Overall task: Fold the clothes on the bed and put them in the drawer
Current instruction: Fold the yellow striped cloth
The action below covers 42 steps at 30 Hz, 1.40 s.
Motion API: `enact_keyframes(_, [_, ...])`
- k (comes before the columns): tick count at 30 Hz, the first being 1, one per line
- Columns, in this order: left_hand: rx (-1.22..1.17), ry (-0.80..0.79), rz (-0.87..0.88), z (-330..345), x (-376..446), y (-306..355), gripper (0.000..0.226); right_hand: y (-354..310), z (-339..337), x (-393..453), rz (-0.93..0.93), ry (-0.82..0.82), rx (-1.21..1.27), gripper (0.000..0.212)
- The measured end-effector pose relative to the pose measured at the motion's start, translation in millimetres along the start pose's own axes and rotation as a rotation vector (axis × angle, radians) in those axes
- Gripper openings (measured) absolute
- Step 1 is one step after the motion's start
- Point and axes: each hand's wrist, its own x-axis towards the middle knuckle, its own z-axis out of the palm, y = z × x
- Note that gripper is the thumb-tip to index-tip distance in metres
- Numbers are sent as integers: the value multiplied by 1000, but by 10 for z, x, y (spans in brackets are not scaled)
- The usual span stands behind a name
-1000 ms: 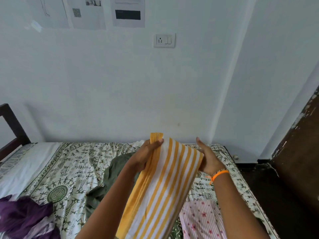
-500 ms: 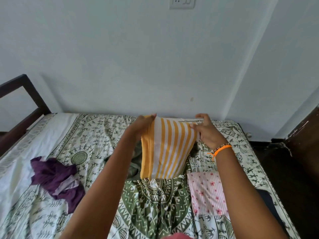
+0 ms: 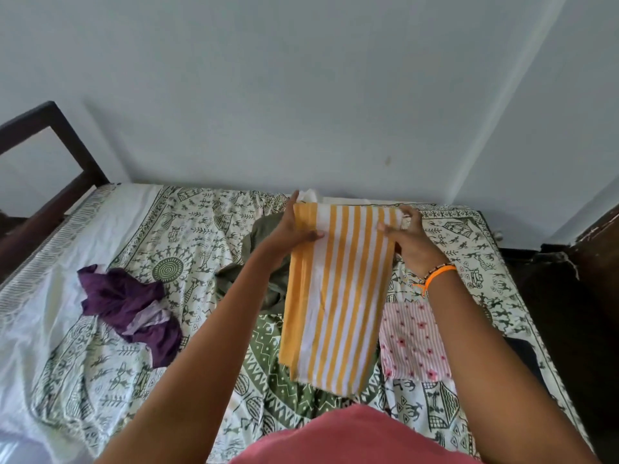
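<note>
A yellow and white striped cloth, folded lengthwise, hangs over the bed. My left hand pinches its top left corner, thumb across the front. My right hand grips its top right corner. A folded pink striped floral garment lies flat on the bed just right of the cloth. An olive green garment lies crumpled behind the cloth. A purple garment lies bunched at the left. No drawer is in view.
The bed has a white sheet printed with green figures. A dark wooden bed frame rises at the left. Dark wooden furniture stands by the bed's right side. A pale wall runs behind the bed.
The view has tilted down from the wall toward the bed. My hands have lowered the striped cloth closer to the sheet, still holding its top corners.
</note>
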Motion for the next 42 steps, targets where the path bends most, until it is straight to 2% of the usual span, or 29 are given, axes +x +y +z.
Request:
enact_keyframes(3, [170,40,0,81,61,-100,104,145,27,-7,25,74,-107,56])
enact_keyframes(5, [216,27,0,89,80,-108,93,147,4,6,34,-1,-159,52])
enact_keyframes(7, [324,12,18,69,97,-109,76,115,18,40,34,-52,-274,59])
enact_keyframes(9, [458,64,50,116,87,-104,68,73,73,29,-9,-3,-464,66])
enact_keyframes(12, [614,204,94,261,8,-181,66,157,159,-65,-140,123,-729,49])
enact_keyframes(14, [649,264,94,380,-111,-400,54,381,180,-154,-128,175,-805,35])
enact_keyframes(18, [641,256,-119,639,-657,-1243,37,1213,136,-503,-4,202,-1039,30])
enact_keyframes(20, [608,239,-246,777,-983,-1778,29,1787,97,-761,16,115,-1156,33])
enact_keyframes(24, [674,131,-471,1023,-1540,-2794,37,2926,-29,-1236,303,-158,-1330,25])
enact_keyframes(28, [631,26,-539,1129,-1839,-3331,29,3422,-109,-1471,340,-253,-1264,24])
enact_keyframes(31, [594,21,-421,1009,-1788,-3509,26,3523,-210,-1354,290,-235,-1084,25])
enact_keyframes(34, [595,-110,-280,745,-1488,-3483,25,3400,-301,-1001,160,-284,-922,23])
enact_keyframes(36, [396,-175,-313,595,-1215,-3422,25,3310,-284,-716,213,-278,-748,23])
enact_keyframes(38, [143,-129,-422,514,-862,-3363,16,3331,-233,-368,222,-210,-651,23])
enact_keyframes(39, [78,-52,-446,496,-697,-3309,17,3281,-195,-225,189,-152,-624,22])
enact_keyframes(42, [-20,142,-465,494,-135,-3271,31,3275,-8,254,129,39,-553,27])
